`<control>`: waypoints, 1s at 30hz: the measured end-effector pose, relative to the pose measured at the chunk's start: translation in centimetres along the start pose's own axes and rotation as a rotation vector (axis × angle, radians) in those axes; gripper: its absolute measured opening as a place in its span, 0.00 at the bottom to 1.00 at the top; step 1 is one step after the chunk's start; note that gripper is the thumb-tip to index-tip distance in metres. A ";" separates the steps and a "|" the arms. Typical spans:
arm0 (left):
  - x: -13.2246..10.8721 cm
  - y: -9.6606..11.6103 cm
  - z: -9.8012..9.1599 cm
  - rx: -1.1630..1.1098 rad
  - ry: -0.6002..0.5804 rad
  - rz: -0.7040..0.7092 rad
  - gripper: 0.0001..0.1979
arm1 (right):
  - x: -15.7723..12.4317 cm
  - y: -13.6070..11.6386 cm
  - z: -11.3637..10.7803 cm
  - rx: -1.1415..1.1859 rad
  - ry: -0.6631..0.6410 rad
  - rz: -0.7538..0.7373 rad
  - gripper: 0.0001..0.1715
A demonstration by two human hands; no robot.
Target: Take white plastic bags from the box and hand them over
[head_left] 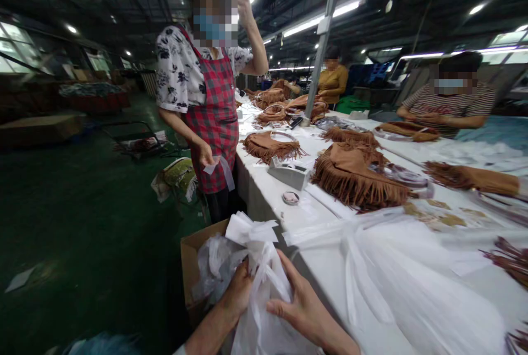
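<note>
We work under long ceiling tubes (317, 18) that burn out to pure white, while the hall is dim and the floor (82, 234) sinks into murky green. The white counter (258, 179) glares mildly. Our left hand (237, 294) and right hand (299, 305) on the white bag (264, 283) are sharp and softly lit; the frame's edges bend and smear with wide-angle stretch.

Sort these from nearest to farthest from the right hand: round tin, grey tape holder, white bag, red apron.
1. white bag, touching the right hand.
2. round tin, table edge ahead.
3. grey tape holder, just behind it.
4. red apron, worn far left.
</note>
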State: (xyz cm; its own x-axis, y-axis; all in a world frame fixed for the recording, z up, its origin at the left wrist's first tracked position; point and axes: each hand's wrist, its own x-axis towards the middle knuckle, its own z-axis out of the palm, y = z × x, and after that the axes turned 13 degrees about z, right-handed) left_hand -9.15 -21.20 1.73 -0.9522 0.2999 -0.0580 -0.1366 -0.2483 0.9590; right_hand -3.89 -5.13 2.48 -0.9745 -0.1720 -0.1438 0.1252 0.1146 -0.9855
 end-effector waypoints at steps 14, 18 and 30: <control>1.1 1.2 0.2 0.112 -0.292 -0.010 0.21 | 2.4 -5.7 -4.3 0.333 -0.298 0.105 0.33; 1.1 1.8 0.8 0.225 -0.407 0.032 0.15 | 2.5 -4.8 -4.0 0.323 -0.252 0.146 0.21; 5.2 0.9 0.2 -0.212 -0.417 -0.121 0.35 | 6.9 -5.4 -3.6 0.091 0.049 0.040 0.18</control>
State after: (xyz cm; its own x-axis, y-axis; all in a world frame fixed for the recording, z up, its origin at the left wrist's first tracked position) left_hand -14.15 -19.74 2.33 -0.7414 0.6711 -0.0075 -0.3333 -0.3584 0.8721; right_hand -11.99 -3.47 7.16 -0.9760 -0.1207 -0.1813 0.1788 0.0310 -0.9834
